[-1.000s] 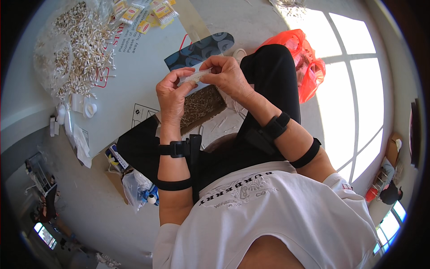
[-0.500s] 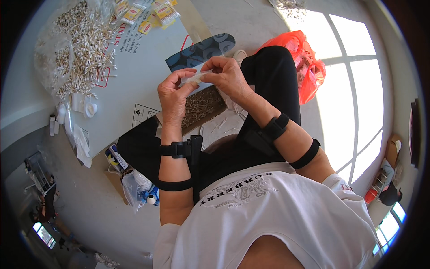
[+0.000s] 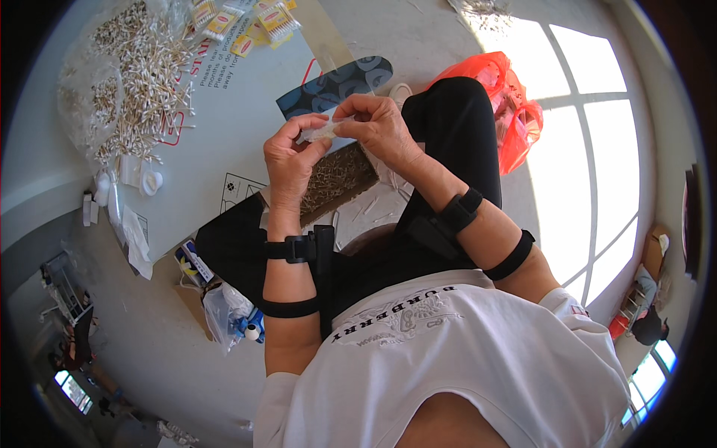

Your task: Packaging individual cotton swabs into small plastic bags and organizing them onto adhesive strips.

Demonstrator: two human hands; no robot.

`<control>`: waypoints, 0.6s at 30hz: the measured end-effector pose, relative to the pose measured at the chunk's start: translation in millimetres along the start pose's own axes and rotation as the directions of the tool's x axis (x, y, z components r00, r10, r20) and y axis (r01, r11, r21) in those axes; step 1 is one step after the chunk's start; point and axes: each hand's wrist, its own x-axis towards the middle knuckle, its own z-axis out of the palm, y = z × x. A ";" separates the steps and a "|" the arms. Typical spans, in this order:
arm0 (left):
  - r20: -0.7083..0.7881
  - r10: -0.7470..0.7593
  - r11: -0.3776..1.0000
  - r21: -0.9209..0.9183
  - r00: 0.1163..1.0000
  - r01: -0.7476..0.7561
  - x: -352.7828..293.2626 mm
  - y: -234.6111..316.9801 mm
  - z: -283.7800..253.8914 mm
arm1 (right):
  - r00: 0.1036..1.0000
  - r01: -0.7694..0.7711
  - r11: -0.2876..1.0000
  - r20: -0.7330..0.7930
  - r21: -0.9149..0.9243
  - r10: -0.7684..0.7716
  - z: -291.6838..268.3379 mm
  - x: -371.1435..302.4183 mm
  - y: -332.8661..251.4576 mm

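Counts first: I'm holding 1 small clear packet point(image 3: 323, 134) between 2 hands. It's showing whitish inside; can't tell what that is. Packet is hanging just over the far end of 1 open cardboard box point(image 3: 345, 200), which is sitting between my legs point(image 3: 457, 131). Box is holding a mass of thin sticks point(image 3: 336, 173), too many to count. On the grey board point(image 3: 216, 149) to my left: 1 heap of cotton swabs point(image 3: 146, 86), uncountable, spilling from a clear bag point(image 3: 75, 112); beyond it at least 4 yellow-and-white packs point(image 3: 275, 22), overlapping, so exact number unclear. 1 blue patterned strip point(image 3: 336, 86) is lying just past my hands. 1 red bag point(image 3: 515, 123) is standing on the floor outside my right knee. I'm wearing 4 black straps point(image 3: 291, 308), 2 per arm.

Pose: both forearms are reaching forward and converging. Left hand point(image 3: 291, 153) is clamping the packet's left part, thumb on the near side, fingers curling over the far side. Right hand point(image 3: 377, 128) is bending inward, back up, thumb and forefinger pinching the packet's right end. Both grips are closed on it.
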 end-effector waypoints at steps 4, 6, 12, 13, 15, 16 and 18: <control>0.035 0.004 0.994 0.105 0.999 -0.008 -1.2 1.1 -2.1 | 1.000 0.006 1.000 0.014 0.014 -0.006 -1.0 1.0 1.9; 0.047 0.052 0.985 0.159 0.998 -0.059 -1.5 -0.7 -2.8 | 1.000 -0.002 1.000 0.011 -0.008 0.002 -1.3 1.3 1.8; 0.055 0.136 0.948 0.283 0.989 -0.146 -2.4 -4.0 -4.4 | 1.000 0.004 1.000 0.017 -0.030 -0.004 -1.9 1.8 1.3; 0.055 0.136 0.948 0.283 0.989 -0.146 -2.5 -4.2 -4.2 | 1.000 0.004 1.000 0.017 -0.030 -0.004 -1.8 1.9 1.4; 0.048 0.143 0.934 0.323 0.989 -0.151 -2.8 -4.4 -3.5 | 1.000 -0.003 1.000 0.019 -0.011 0.003 -1.5 2.0 1.4; 0.048 0.143 0.934 0.323 0.989 -0.151 -3.0 -4.4 -3.1 | 1.000 -0.003 1.000 0.019 -0.011 0.003 -1.6 2.0 1.3; 0.038 0.150 0.934 0.323 0.988 -0.154 -3.4 -4.5 -1.8 | 1.000 -0.005 1.000 0.021 -0.004 0.005 -1.7 1.8 1.5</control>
